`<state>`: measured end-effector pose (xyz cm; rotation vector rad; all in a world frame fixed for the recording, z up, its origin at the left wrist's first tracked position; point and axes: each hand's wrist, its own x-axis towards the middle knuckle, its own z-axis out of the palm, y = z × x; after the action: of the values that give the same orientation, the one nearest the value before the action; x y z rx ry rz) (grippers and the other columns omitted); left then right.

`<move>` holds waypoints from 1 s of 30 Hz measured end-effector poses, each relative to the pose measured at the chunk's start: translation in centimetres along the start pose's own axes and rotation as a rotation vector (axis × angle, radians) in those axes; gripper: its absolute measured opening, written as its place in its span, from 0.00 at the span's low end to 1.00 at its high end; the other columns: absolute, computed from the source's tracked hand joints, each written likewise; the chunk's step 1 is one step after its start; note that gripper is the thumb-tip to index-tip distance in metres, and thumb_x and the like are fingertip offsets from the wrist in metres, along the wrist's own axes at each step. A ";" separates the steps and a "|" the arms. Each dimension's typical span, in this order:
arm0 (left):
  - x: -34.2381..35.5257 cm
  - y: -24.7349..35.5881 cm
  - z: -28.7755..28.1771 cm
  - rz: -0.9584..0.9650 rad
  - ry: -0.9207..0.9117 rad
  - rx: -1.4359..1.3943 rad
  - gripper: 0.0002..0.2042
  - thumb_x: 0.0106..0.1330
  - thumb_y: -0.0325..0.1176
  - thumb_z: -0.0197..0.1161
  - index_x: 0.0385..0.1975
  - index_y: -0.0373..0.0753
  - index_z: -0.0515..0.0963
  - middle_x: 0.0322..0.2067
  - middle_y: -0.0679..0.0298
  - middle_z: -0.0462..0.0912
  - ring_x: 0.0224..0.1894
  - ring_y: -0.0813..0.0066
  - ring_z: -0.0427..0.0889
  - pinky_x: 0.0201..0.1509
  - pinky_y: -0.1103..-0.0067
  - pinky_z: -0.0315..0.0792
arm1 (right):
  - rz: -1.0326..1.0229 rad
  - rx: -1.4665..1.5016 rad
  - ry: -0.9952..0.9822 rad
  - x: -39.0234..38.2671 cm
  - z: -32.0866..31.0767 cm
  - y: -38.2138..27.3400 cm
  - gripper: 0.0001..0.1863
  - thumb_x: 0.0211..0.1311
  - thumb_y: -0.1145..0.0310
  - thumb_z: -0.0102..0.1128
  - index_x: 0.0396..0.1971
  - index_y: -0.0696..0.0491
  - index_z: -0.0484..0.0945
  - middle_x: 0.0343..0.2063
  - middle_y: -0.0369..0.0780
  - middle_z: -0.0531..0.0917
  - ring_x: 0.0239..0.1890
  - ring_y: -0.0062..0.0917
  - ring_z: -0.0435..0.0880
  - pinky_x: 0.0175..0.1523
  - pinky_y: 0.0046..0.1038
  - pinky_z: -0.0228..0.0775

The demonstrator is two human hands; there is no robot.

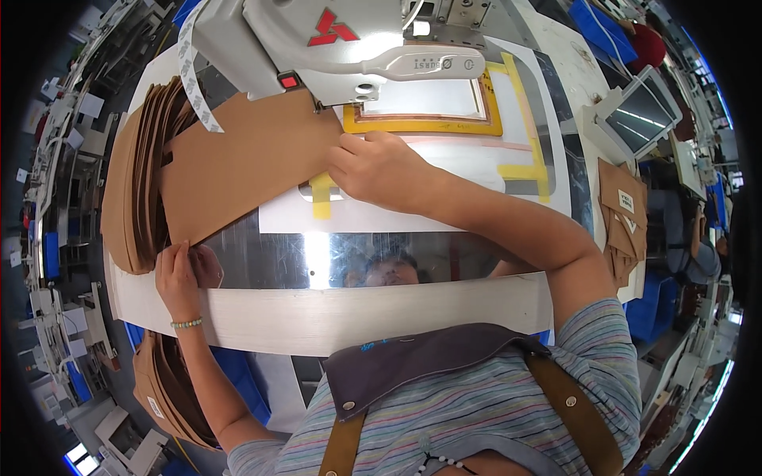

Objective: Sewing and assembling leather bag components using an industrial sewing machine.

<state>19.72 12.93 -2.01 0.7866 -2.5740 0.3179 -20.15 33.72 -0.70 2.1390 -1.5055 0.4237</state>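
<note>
A flat brown fabric panel (pixel 246 163) stretches between my two hands, slanting across the left side of the work table. My left hand (pixel 178 278), wearing a beaded bracelet, pinches its lower left corner by the table's near edge. With closed fingers, my right hand (pixel 385 170) grips the panel's right end, just in front of the sewing machine's yellow-edged clamp frame (pixel 494 123). The panel's far edge reaches the base of the white sewing machine head (pixel 317 40). Beyond the left hand, a thick pile of similar brown panels (pixel 131 190) lies curved at the table's left side.
A white template sheet (pixel 381 218) with yellow tape covers part of the shiny metal bed (pixel 246 266). A lamp bar (pixel 429 63) juts out over the clamp frame. On the right stand a control screen (pixel 643 115) and labelled brown pieces (pixel 623 198). More brown panels (pixel 159 389) hang below left.
</note>
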 end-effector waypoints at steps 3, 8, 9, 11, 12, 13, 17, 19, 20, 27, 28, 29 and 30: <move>3.7 0.1 1.3 0.072 0.010 -0.014 0.09 0.68 0.20 0.65 0.46 0.33 0.85 0.42 0.59 0.85 0.45 0.59 0.85 0.49 0.68 0.80 | 0.048 -0.057 -0.013 -1.4 -0.6 1.0 0.05 0.50 0.74 0.68 0.22 0.51 0.80 0.32 0.33 0.77 0.39 0.21 0.81 0.34 0.24 0.73; 10.0 2.2 3.5 0.222 0.057 -0.038 0.13 0.59 0.18 0.66 0.45 0.32 0.86 0.39 0.59 0.85 0.42 0.60 0.84 0.48 0.68 0.81 | 0.084 -0.087 -0.009 -3.7 -3.5 3.2 0.05 0.50 0.72 0.67 0.26 0.51 0.80 0.31 0.34 0.77 0.38 0.23 0.81 0.36 0.24 0.73; 11.0 2.7 4.2 0.257 0.064 -0.067 0.13 0.59 0.18 0.66 0.44 0.32 0.86 0.39 0.60 0.85 0.42 0.60 0.84 0.48 0.68 0.80 | 0.084 -0.080 -0.046 -4.5 -4.1 3.7 0.05 0.51 0.72 0.66 0.28 0.52 0.79 0.31 0.34 0.77 0.37 0.25 0.81 0.37 0.26 0.74; 13.0 4.2 5.4 0.331 0.081 -0.113 0.13 0.59 0.20 0.66 0.44 0.33 0.87 0.38 0.60 0.84 0.41 0.60 0.83 0.47 0.68 0.80 | 0.108 -0.090 -0.075 -6.3 -5.2 4.4 0.05 0.51 0.72 0.66 0.28 0.52 0.79 0.32 0.34 0.77 0.37 0.25 0.81 0.37 0.27 0.75; 14.0 5.3 5.7 0.335 0.079 -0.120 0.13 0.59 0.20 0.66 0.44 0.33 0.87 0.38 0.60 0.84 0.41 0.60 0.83 0.47 0.68 0.80 | 0.129 -0.090 -0.099 -7.4 -5.7 4.8 0.04 0.52 0.72 0.65 0.28 0.53 0.79 0.32 0.35 0.78 0.37 0.25 0.81 0.38 0.28 0.75; 14.9 6.5 6.0 0.371 0.076 -0.149 0.13 0.58 0.21 0.66 0.44 0.34 0.87 0.38 0.60 0.84 0.41 0.60 0.83 0.47 0.68 0.80 | 0.135 -0.091 -0.106 -8.6 -6.3 5.3 0.04 0.52 0.72 0.65 0.28 0.53 0.79 0.32 0.35 0.78 0.37 0.25 0.81 0.38 0.28 0.75; 17.7 11.2 6.9 0.523 0.110 -0.274 0.15 0.58 0.23 0.65 0.46 0.35 0.87 0.38 0.61 0.83 0.41 0.62 0.83 0.47 0.69 0.79 | 0.197 -0.146 -0.176 -13.1 -8.8 7.3 0.04 0.52 0.74 0.65 0.28 0.54 0.79 0.33 0.36 0.79 0.40 0.27 0.83 0.39 0.28 0.79; 18.7 13.2 7.1 0.570 0.104 -0.293 0.16 0.58 0.23 0.65 0.47 0.35 0.87 0.39 0.61 0.83 0.42 0.63 0.83 0.47 0.70 0.79 | 0.229 -0.202 -0.240 -15.0 -10.0 8.2 0.05 0.51 0.75 0.66 0.28 0.54 0.79 0.33 0.36 0.79 0.40 0.27 0.83 0.39 0.29 0.80; 19.2 14.2 7.2 0.619 0.101 -0.307 0.17 0.58 0.23 0.65 0.48 0.36 0.86 0.39 0.62 0.83 0.42 0.64 0.83 0.47 0.70 0.79 | 0.236 -0.203 -0.243 -15.8 -10.3 8.7 0.05 0.51 0.75 0.66 0.28 0.54 0.79 0.33 0.36 0.79 0.40 0.27 0.83 0.39 0.29 0.80; 19.1 16.6 7.2 0.680 -0.020 -0.305 0.20 0.60 0.25 0.64 0.53 0.36 0.84 0.46 0.62 0.84 0.49 0.61 0.84 0.54 0.69 0.78 | 0.387 -0.307 -0.227 -20.9 -11.0 9.7 0.07 0.52 0.75 0.67 0.33 0.53 0.81 0.38 0.34 0.81 0.43 0.26 0.83 0.40 0.28 0.80; 18.5 16.6 6.9 0.699 -0.020 -0.321 0.20 0.60 0.25 0.64 0.53 0.36 0.84 0.46 0.62 0.84 0.49 0.61 0.84 0.54 0.69 0.78 | 0.477 -0.243 -0.227 -20.5 -11.2 8.9 0.10 0.59 0.71 0.67 0.41 0.54 0.82 0.45 0.36 0.82 0.50 0.29 0.82 0.48 0.32 0.80; 17.8 16.4 6.6 0.626 -0.045 -0.306 0.20 0.63 0.26 0.64 0.56 0.37 0.84 0.51 0.60 0.84 0.56 0.58 0.82 0.60 0.66 0.76 | 0.568 -0.183 -0.227 -20.4 -11.5 8.2 0.14 0.65 0.66 0.67 0.48 0.54 0.83 0.52 0.38 0.83 0.57 0.31 0.81 0.56 0.35 0.79; 17.2 16.7 6.4 0.551 -0.070 -0.292 0.20 0.67 0.27 0.63 0.59 0.37 0.83 0.56 0.58 0.84 0.63 0.55 0.80 0.67 0.64 0.73 | 0.589 -0.197 -0.241 -20.6 -11.7 7.7 0.14 0.65 0.66 0.67 0.48 0.54 0.83 0.52 0.38 0.83 0.57 0.31 0.81 0.56 0.35 0.79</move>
<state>-4.86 16.15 -1.27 -0.0240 -2.7762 0.0681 -34.16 54.31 0.08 1.6124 -2.2155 0.1984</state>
